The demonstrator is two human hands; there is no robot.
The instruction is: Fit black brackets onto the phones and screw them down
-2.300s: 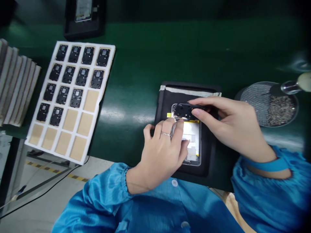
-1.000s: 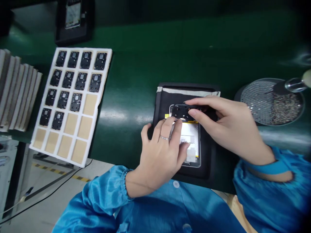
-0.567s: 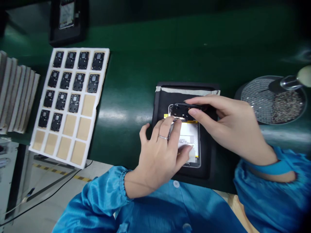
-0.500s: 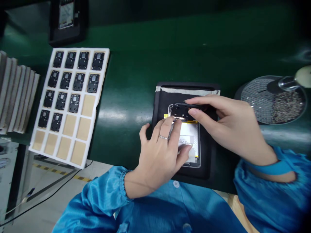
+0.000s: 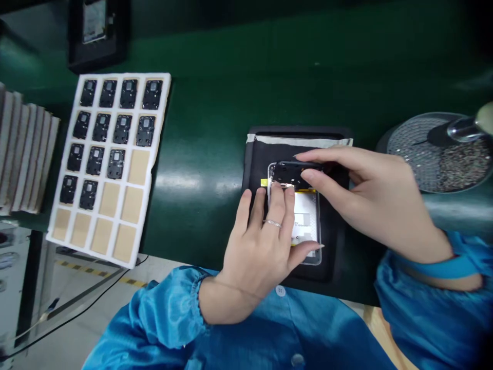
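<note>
An opened phone (image 5: 307, 216) with its battery showing lies in a black padded tray (image 5: 335, 262). Over the phone's upper end is a black plastic cover piece (image 5: 287, 174), tilted, its far edge raised. My right hand (image 5: 370, 190) pinches this piece at its right end between thumb and fingers. My left hand (image 5: 262, 246) lies across the phone's left side, fingers spread, fingertips touching the near edge of the black piece. A small yellow tab (image 5: 264, 182) sticks out left of the phone. What lies beneath the piece is hidden.
A white foam tray (image 5: 152, 177) at left holds several black cover pieces in its compartments. Stacked foam trays (image 5: 29, 149) stand farther left. A round screw dish (image 5: 412, 154) sits at right. Another phone (image 5: 94, 20) lies in a black tray at far left.
My left hand has shifted slightly right and its fingers have spread and straightened. My right hand keeps its pinch on the black piece. The view has moved a little.
</note>
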